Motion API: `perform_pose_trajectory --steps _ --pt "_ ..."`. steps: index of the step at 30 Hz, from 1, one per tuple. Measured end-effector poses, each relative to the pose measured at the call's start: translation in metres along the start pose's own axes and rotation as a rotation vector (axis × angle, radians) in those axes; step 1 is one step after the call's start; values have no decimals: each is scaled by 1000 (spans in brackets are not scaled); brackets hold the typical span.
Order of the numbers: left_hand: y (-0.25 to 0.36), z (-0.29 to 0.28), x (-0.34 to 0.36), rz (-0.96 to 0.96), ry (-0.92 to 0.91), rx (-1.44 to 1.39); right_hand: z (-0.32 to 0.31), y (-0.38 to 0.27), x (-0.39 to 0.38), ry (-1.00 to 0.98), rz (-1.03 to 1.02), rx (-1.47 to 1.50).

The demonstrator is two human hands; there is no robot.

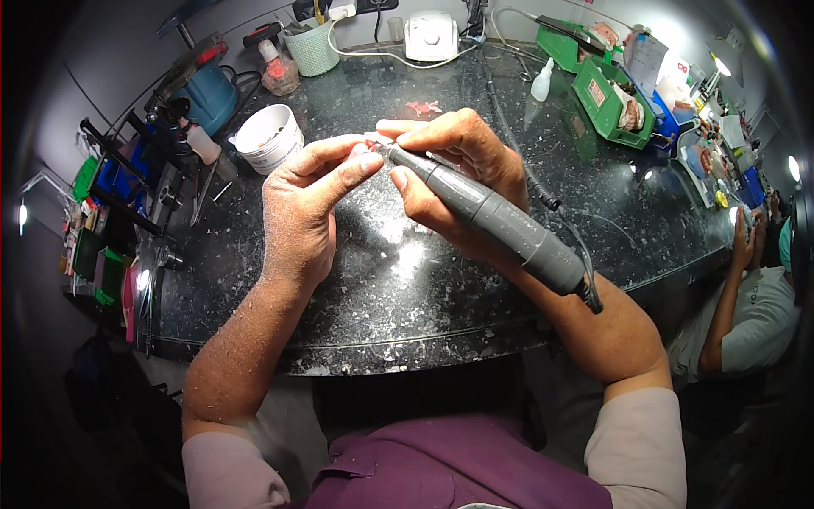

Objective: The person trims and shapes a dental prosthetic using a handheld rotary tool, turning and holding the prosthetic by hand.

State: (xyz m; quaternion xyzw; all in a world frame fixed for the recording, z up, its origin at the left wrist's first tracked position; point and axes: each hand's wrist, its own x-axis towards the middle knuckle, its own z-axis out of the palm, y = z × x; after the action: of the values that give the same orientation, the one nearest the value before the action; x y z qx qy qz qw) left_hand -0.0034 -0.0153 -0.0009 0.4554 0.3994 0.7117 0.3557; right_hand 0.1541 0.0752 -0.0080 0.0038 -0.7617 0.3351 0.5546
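Note:
My right hand (458, 170) grips a grey rotary handpiece (509, 229), its tip pointing up-left and a black coiled cable hanging from its back end. The tip reaches a small pinkish piece (370, 144) pinched in the fingertips of my left hand (309, 195); the piece is mostly hidden by fingers, so its shape is unclear. Fine pale dust coats my left hand and forearm. Behind my left hand stands a white tub (276, 119) with small bits inside, and red scraps (423, 108) lie on the dusty black bench (373, 305).
Green bins (606, 106) with dental models and a squeeze bottle (543, 83) stand at back right. A jar (280, 75), pale cup (312, 51) and white box (431, 38) line the back. Racks and tools (127, 187) crowd the left. A co-worker (738, 314) sits at the right.

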Motion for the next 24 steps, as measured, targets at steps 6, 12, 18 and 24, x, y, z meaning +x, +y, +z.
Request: perform_pose_trajectory --steps 6,12,18,24 --pt "1 0 0 -3 11 16 -2 -5 2 -30 -32 -63" --pt "0 -1 0 18 13 48 0 -3 1 -8 -23 -45" --pt "2 0 -1 54 7 126 -3 -4 1 -11 -26 -59" --pt "3 0 -1 59 17 148 -2 -3 4 -1 -111 -124"
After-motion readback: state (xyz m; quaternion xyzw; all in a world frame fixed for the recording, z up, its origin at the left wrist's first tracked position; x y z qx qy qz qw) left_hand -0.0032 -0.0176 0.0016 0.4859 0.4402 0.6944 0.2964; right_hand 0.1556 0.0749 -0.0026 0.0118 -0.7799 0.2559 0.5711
